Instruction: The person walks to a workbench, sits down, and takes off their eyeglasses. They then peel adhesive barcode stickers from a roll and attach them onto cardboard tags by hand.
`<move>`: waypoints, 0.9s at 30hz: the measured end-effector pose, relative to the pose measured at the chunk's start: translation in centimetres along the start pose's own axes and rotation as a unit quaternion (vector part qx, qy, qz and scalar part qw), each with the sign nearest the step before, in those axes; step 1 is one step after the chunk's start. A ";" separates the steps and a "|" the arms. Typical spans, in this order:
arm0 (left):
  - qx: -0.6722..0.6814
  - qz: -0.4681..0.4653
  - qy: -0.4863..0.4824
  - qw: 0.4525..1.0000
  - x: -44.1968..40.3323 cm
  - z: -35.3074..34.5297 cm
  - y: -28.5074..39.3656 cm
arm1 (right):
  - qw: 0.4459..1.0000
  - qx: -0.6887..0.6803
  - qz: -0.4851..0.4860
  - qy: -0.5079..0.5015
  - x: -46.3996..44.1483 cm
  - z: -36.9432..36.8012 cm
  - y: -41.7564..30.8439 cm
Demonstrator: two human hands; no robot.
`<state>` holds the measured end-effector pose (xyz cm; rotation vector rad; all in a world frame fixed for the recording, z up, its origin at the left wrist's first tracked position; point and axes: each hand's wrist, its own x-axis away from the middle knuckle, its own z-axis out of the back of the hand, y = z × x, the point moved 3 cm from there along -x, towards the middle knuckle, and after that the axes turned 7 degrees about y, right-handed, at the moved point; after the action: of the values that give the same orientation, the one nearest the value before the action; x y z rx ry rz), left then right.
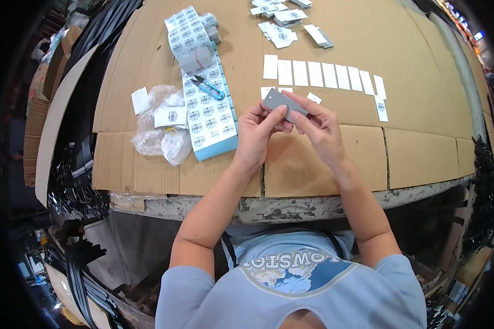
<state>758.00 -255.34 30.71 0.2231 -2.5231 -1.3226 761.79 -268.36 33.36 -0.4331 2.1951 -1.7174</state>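
Between the fingers of both hands is a grey hang tag (277, 101) with a small hole near one corner. My left hand (256, 129) pinches its left side, the thumb lying on its face. My right hand (319, 125) grips the right end. Just beyond the hands, white hang tags (300, 73) lie in a row, some partly hidden by my fingers. One tag with a barcode label (381, 109) sits below the row's right end. To the left, a long strip of barcode stickers (207, 118) runs from a roll, with blue thread snips (208, 88) resting on it.
Crumpled clear plastic bags (160, 131) with labelled tags (170, 116) lie left of the sticker strip. Several stacks of tags (280, 33) are at the far side. Cardboard (335, 164) covers the table, whose worn front edge (291, 208) is close to my body.
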 end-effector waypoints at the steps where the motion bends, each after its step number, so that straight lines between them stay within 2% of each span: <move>1: 0.007 0.004 -0.003 1.000 0.0 -0.1 0.1 | 1.000 -0.004 -0.001 -0.002 0.1 0.0 -0.1; 6: 0.018 0.016 0.002 1.000 0.1 0.1 0.1 | 1.000 0.024 0.016 -0.002 0.1 0.0 0.2; 8: 0.023 0.017 0.000 1.000 -0.1 0.2 0.2 | 0.981 0.160 0.108 -0.008 -0.2 0.2 0.6; 9: 0.026 0.020 0.002 0.999 -0.1 0.3 0.1 | 0.981 0.162 0.110 -0.010 -0.3 0.3 0.7; 11: 0.030 0.025 0.007 0.999 -0.1 0.6 -0.1 | 0.957 0.232 0.177 -0.001 -0.1 0.0 0.3; 15: 0.020 0.025 0.001 0.999 -0.3 0.9 -0.1 | 0.942 0.290 0.168 -0.009 0.1 0.0 -0.4; 17: 0.017 0.030 0.001 0.999 -0.2 0.6 -0.1 | 0.928 0.312 0.200 -0.026 0.1 0.1 -0.3; 21: 0.004 0.040 0.022 0.999 -0.5 0.2 -0.1 | 0.940 0.289 0.179 0.006 0.1 0.2 0.0; 23: 0.007 0.040 0.030 0.999 -0.6 0.3 -0.3 | 0.901 0.351 0.253 0.024 -0.1 0.0 -0.2; 27: -0.008 0.031 0.029 0.999 -0.6 0.8 -0.3 | 0.906 0.356 0.229 0.014 -0.1 0.1 0.3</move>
<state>758.33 -254.73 29.90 0.1743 -2.4512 -1.2931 761.90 -268.39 33.05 0.2729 1.3595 -2.0533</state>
